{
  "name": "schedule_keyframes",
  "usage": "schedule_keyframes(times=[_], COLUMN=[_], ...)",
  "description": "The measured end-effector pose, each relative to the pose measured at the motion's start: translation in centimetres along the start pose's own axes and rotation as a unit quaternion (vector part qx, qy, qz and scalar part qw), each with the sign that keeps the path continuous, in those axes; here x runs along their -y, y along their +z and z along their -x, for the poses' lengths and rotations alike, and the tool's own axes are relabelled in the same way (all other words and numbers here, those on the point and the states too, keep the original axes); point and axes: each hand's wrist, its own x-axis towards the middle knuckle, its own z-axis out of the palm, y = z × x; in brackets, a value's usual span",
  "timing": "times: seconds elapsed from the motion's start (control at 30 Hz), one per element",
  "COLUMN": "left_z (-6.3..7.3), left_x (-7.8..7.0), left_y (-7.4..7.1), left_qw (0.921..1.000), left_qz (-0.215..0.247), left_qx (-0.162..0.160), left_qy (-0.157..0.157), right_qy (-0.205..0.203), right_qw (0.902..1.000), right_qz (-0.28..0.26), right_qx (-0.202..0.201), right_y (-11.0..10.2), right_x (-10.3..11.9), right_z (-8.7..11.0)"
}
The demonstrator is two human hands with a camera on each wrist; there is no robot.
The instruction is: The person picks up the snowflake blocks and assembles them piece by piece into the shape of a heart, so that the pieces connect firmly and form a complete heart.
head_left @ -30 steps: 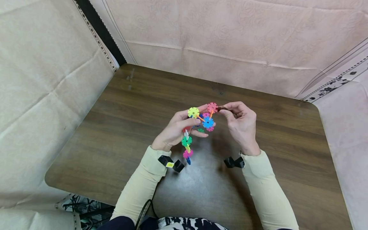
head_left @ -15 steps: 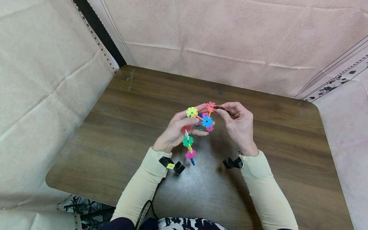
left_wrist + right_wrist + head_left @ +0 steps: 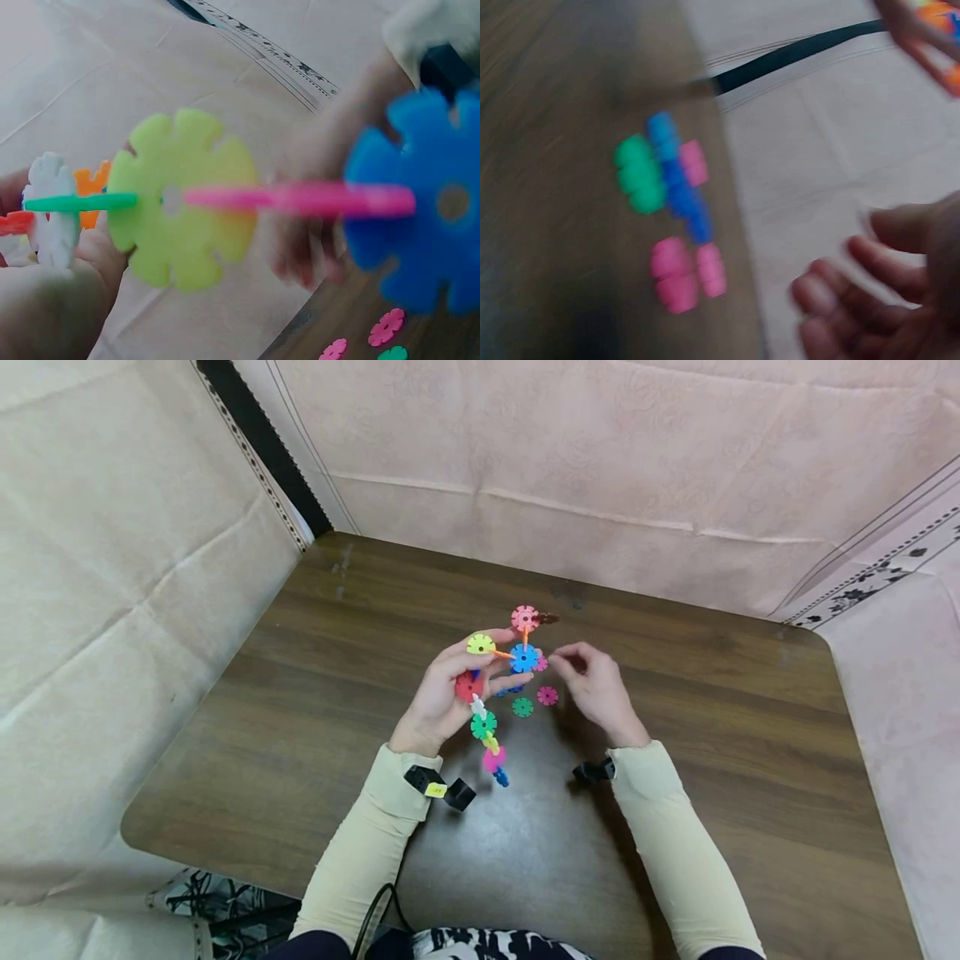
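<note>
My left hand (image 3: 429, 706) grips a chain of colourful notched plastic discs, its red disc (image 3: 468, 686) near the palm. One end dangles below the hand, with a green disc (image 3: 483, 725) along it. Farther out, a blue disc (image 3: 524, 658) links to a pink-red disc (image 3: 525, 618), which carries a brown disc (image 3: 548, 618) edge-on. In the left wrist view, a yellow-green disc (image 3: 142, 169) looms close. My right hand (image 3: 597, 695) has loosely bent fingers with nothing between them, just right of the chain and near the loose discs.
Loose discs lie on the brown table (image 3: 750, 760) below the hands: a green one (image 3: 639, 176), several pink ones, including a pink disc (image 3: 675, 274), and blue ones. Pale cloth (image 3: 600, 460) hangs around the table. A black cable (image 3: 375, 906) runs by the left sleeve.
The right hand has let go of the brown disc, which stays on the pink-red disc, and moved down toward the loose discs. The left hand has shifted slightly left with the chain.
</note>
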Motion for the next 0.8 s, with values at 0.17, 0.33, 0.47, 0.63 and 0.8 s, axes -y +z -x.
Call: schedule_keyframes(times=[0.17,0.33,0.47,0.63,0.8], left_z=[0.0,0.0,-0.1,-0.1,-0.1], left_x=[0.2,0.0,-0.1,-0.2,-0.3], left_y=[-0.1,-0.1,0.0,0.1,0.0], left_qw=[0.9990,0.9970,0.9953,0.9943,0.9924], left_qz=[-0.007,-0.025,-0.045,-0.067,-0.085], left_qx=[-0.044,-0.073,-0.085,-0.084,-0.088], left_qy=[-0.004,0.000,0.000,-0.004,-0.014], right_qy=[0.066,0.078,0.075,0.063,0.074], right_qw=[0.9859,0.9793,0.9770,0.9738,0.9746], right_qz=[0.116,0.134,0.141,0.152,0.132], right_qx=[0.101,0.130,0.142,0.157,0.165], right_y=[1.6,1.7,1.5,1.1,0.7], right_x=[-1.8,-1.9,-2.0,-1.9,-1.9], right_z=[-0.8,-0.9,-0.8,-0.6,-0.4])
